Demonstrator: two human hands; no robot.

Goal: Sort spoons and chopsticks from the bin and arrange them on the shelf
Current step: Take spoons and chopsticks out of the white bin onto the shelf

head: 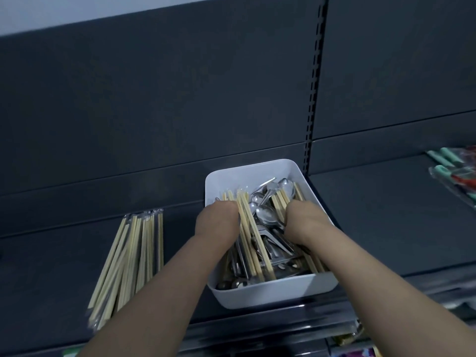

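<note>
Left hand (217,222) and right hand (306,222) are inside bin (257,295); fingers hidden, grip undetermined. Chopsticks (251,240) and spoons (266,216) lie tangled there. Recommend drawing chopsticks out lengthwise toward pile (131,261) left of bin.

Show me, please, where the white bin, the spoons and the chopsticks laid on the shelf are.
white bin (270,292): head view, on its near outer wall.
spoons (266,215): head view, on one spoon's bowl inside the white bin.
chopsticks on the shelf (128,258): head view, mid-length of the bundle.
</note>
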